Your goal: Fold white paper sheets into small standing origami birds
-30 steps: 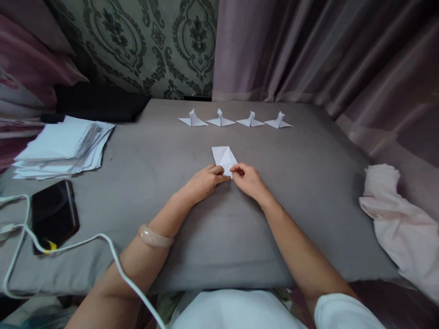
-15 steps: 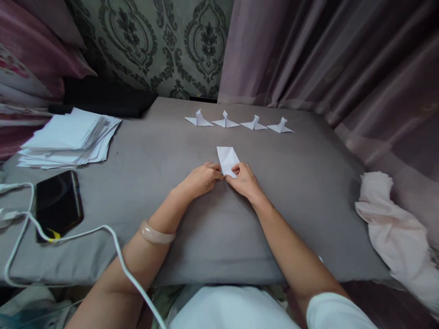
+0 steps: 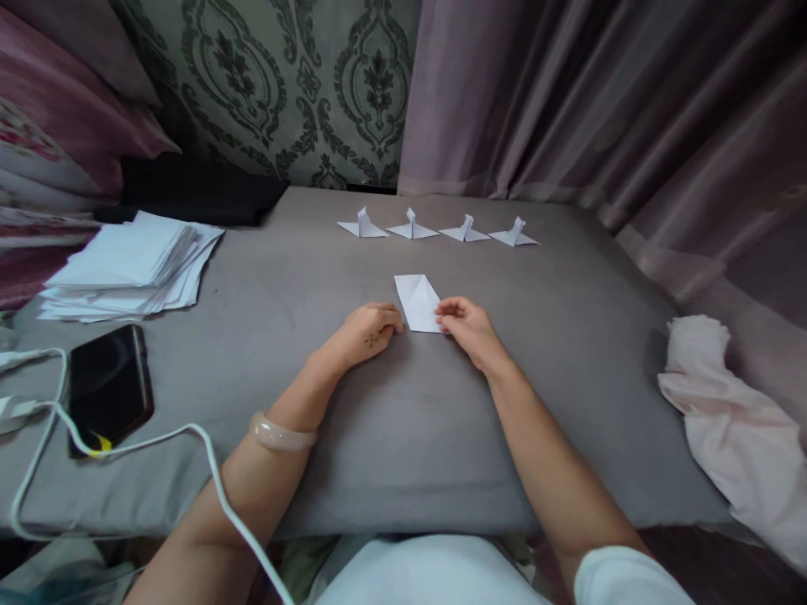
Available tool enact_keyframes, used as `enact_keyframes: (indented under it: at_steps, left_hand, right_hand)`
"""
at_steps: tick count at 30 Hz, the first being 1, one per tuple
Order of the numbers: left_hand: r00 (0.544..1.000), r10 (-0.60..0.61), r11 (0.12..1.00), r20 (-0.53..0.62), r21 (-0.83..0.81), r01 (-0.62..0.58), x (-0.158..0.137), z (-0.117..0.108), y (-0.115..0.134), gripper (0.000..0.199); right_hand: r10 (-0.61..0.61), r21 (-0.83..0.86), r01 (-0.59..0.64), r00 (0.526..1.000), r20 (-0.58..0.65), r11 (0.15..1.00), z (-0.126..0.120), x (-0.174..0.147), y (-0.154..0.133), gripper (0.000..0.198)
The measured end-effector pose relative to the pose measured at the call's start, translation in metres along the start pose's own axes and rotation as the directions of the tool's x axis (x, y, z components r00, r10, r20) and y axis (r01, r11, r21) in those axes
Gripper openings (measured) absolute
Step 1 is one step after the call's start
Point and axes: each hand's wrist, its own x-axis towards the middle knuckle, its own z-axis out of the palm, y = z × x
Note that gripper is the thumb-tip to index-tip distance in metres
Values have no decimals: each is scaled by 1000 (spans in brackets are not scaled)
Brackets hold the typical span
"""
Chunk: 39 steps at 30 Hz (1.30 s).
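Note:
A white folded sheet of paper (image 3: pixel 418 304) with creases lies on the grey cloth in front of me. My right hand (image 3: pixel 467 329) pinches its lower right edge between thumb and fingers. Just left of the paper rests my left hand (image 3: pixel 373 328), fingers curled together and holding nothing that shows; a small gap separates it from the sheet. Beyond the paper, several white origami birds (image 3: pixel 412 227) stand in a row, each with flat wings and an upright middle part.
At the left lie a stack of white paper (image 3: pixel 126 260), a dark phone (image 3: pixel 110 386) and a white cable (image 3: pixel 182 430) that crosses above my left forearm. A black cloth (image 3: pixel 195 189) is behind the stack. Bunched pale pink fabric (image 3: pixel 725 403) hangs over the right edge.
My right hand has moved right, from the bottom corner to the paper's right side, and the sheet's lower part now spreads wider. My left hand has drawn slightly left, away from the paper.

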Motion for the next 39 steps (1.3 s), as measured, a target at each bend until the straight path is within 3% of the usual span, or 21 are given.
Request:
enact_keyframes:
  at_steps: [3, 7, 11, 14, 17, 19, 22, 25, 33, 39]
  left_hand:
    - [992, -84, 996, -89, -18, 83, 0, 1, -1, 31]
    - [975, -146, 989, -167, -9, 147, 1, 3, -4, 28]
    - [954, -150, 987, -259, 16, 159, 1, 4, -6, 28]
    - [891, -11, 987, -455, 140, 84, 1, 2, -2, 37]
    - [780, 256, 914, -571, 407, -2, -1, -2, 8, 70]
    - [774, 358, 851, -522, 524, -40, -2, -2, 16, 69]
    - [898, 338, 805, -283, 581, -119, -4, 3, 26, 41]
    - [957, 273, 795, -94, 582, -170, -3, 9, 29, 23]
    - [993, 85, 862, 85, 494, -116, 0, 9, 19, 32]
    - [989, 16, 884, 150, 460, -84, -2, 1, 29, 26]
  right_hand:
    - [-14, -101, -11, 970, -243, 995, -18, -1, 1, 22]
    - [4, -242, -33, 993, -120, 970, -21, -11, -5, 36]
    - [-141, -290, 124, 989, -38, 949, -5, -18, -11, 23]
    - [-368, -226, 345, 927, -72, 911, 2, -19, -12, 11]
    - [-596, -223, 569, 799, -80, 792, 3, -19, -9, 18]
    - [-664, -235, 643, 748, -12, 729, 2, -18, -4, 24]
    - [-669, -228, 668, 738, 86, 708, 1, -15, 3, 24]
    - [-651, -234, 651, 754, 91, 722, -1, -13, 7, 22]
    - [-441, -430, 449, 889, 124, 783, -4, -21, 2, 21]
    - [-376, -525, 430, 902, 213, 735, -8, -26, -5, 20]
